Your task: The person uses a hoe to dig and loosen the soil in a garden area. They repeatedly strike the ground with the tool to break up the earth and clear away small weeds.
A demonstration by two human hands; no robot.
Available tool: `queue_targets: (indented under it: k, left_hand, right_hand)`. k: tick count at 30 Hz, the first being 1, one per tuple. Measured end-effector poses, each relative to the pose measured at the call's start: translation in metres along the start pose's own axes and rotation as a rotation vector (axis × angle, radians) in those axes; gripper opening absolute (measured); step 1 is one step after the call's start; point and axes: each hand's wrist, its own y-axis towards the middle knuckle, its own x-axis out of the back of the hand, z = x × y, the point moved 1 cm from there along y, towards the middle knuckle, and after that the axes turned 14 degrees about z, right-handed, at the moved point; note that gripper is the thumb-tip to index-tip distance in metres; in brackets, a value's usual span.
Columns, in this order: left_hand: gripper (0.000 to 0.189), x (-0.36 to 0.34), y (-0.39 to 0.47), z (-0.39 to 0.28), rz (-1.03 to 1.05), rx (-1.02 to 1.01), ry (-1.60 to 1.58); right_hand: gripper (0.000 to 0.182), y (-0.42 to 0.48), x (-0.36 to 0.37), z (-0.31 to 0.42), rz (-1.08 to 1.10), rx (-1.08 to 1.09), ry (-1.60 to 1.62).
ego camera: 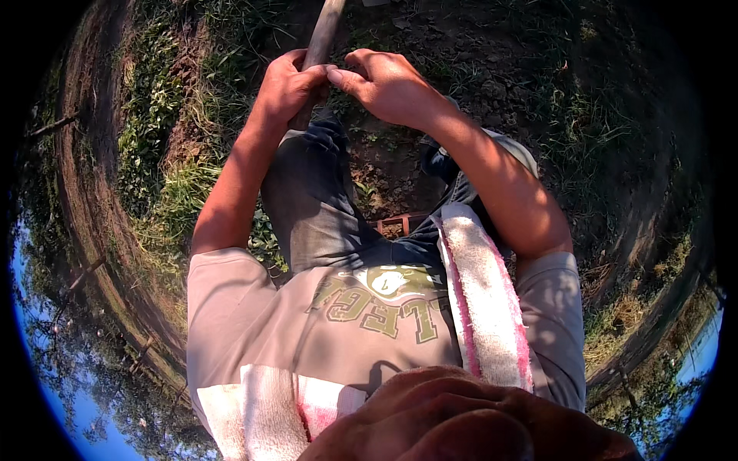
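My left hand (291, 86) is wrapped around a wooden handle (324, 34), its thumb lying across the wood. The handle slants up past the top of the view, so its far end is hidden; the near end rests by my left knee. My right hand (389, 83) is beside it, fingers bent and a gap between thumb and forefinger. Its thumb tip meets or nearly meets my left thumb. Nothing shows in the right hand, though its inner side is partly hidden. Below the hands are my legs in worn jeans (314, 201), knees bent apart.
Between my thighs shows a reddish slatted frame (398, 223), mostly covered. Around me lie bare soil (490, 98), grass (193, 184) and low leafy plants (150, 98). A white and pink towel (487, 288) hangs over my shoulders. Trees (109, 397) stand at the rim.
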Motion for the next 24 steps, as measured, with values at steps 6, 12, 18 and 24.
queue_targets:
  k: [6,12,18,24]
  left_hand:
    - [0.031,-0.105,-0.037,-0.022,0.003,-0.065,-0.039]
    - [0.034,-0.140,-0.063,-0.016,-0.076,-0.175,0.118]
    - [0.044,-0.147,-0.099,-0.020,-0.075,-0.315,0.148]
    - [0.039,-0.077,-0.154,-0.005,-0.444,-0.316,0.272]
  right_hand:
    - [0.050,-0.008,0.014,-0.022,-0.127,-0.146,0.324]
    - [0.038,-0.032,0.002,-0.006,-0.235,-0.187,0.494]
    - [0.025,-0.046,-0.003,-0.024,-0.157,0.123,0.756]
    - [0.026,-0.040,0.055,-0.068,0.028,0.241,1.294]
